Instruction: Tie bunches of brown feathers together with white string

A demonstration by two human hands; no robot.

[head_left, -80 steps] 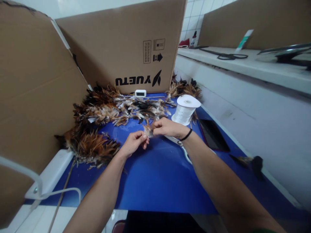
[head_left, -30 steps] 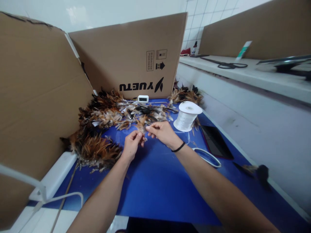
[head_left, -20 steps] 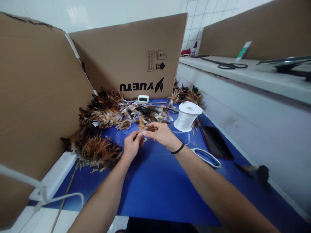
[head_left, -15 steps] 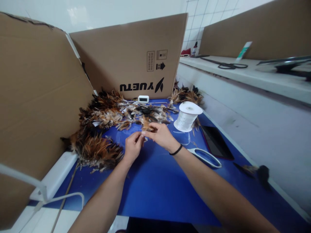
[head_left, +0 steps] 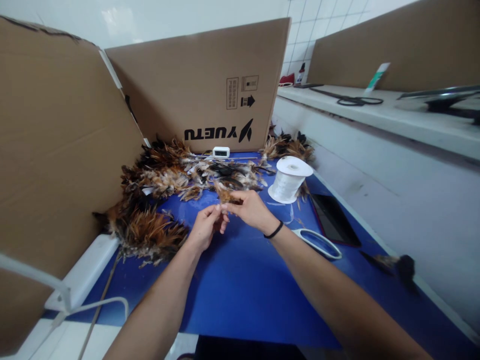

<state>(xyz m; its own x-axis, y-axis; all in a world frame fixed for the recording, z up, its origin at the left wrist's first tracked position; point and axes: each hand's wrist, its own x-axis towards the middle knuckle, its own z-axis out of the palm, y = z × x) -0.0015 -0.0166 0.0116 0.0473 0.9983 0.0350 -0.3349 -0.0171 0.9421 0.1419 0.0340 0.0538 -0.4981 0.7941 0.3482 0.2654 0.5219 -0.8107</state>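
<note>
My right hand (head_left: 250, 209) is closed on a small bunch of brown feathers (head_left: 222, 192), whose tips point up and away from me. My left hand (head_left: 207, 225) meets it at the lower end of the bunch, thumb and forefinger pinched together; what lies between them is too small to make out. A large heap of brown and black feathers (head_left: 150, 232) lies to the left of my hands. Behind them, loose pale and dark feathers (head_left: 228, 172) are strewn. Right of my right hand stands a white spool of ribbon (head_left: 287, 187), a loose strand near its foot.
White-handled scissors (head_left: 318, 244) and a dark tablet (head_left: 335, 220) lie at the right on the blue table (head_left: 240, 295). A small digital clock (head_left: 221, 152) stands before the cardboard box (head_left: 195, 90). Black scissors (head_left: 356, 100) rest on the ledge. A white cable (head_left: 101, 302) runs at the left.
My left hand has turned a little and its lower fingers now show, curled below the pinch. The feather bunch in my right hand has tilted slightly to the left.
</note>
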